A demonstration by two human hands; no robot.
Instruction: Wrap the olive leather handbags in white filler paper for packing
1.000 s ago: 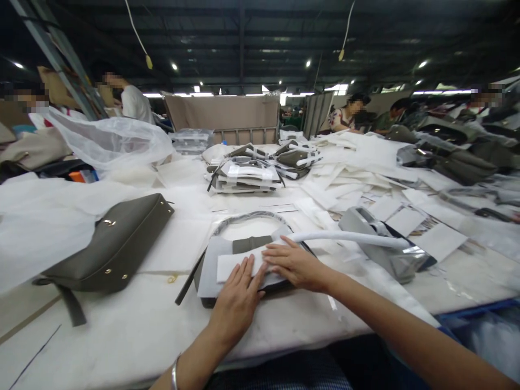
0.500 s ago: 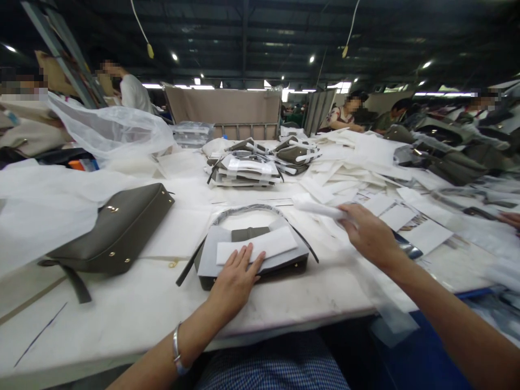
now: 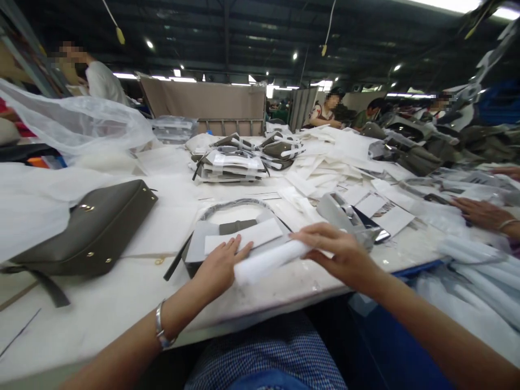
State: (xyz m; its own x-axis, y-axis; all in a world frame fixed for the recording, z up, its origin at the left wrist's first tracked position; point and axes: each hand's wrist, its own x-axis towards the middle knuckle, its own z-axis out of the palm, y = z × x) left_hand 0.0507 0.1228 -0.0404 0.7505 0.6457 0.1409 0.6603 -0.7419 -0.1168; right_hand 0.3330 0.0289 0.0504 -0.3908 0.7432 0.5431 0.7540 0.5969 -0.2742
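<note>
In front of me a dark olive handbag [image 3: 195, 269] lies flat, with a pale sheet over its front and its wrapped handle looping away from me. A folded white foam strip [image 3: 264, 232] rests across it. My left hand [image 3: 221, 262] lies on the bag's near side, fingers stretched over that strip's lower edge. A second white foam strip [image 3: 272, 261] is gripped at its right end by my right hand [image 3: 341, 252], between thumb and fingers. Its other end, blurred, hangs over the bag's near right edge, close to my left fingers.
A larger olive bag [image 3: 101, 230] lies at the left, partly under white sheeting. Wrapped bags [image 3: 235, 162] are stacked behind, beside loose white sheets [image 3: 325, 154]. A grey object [image 3: 345, 216], perhaps a tape dispenser, stands right. A co-worker's hand [image 3: 483, 214] rests on plastic-wrapped material.
My right hand has brought the second foam strip down and left, from beyond the bag's right side to its near edge. My left hand stays on the bag. The view has turned right.
</note>
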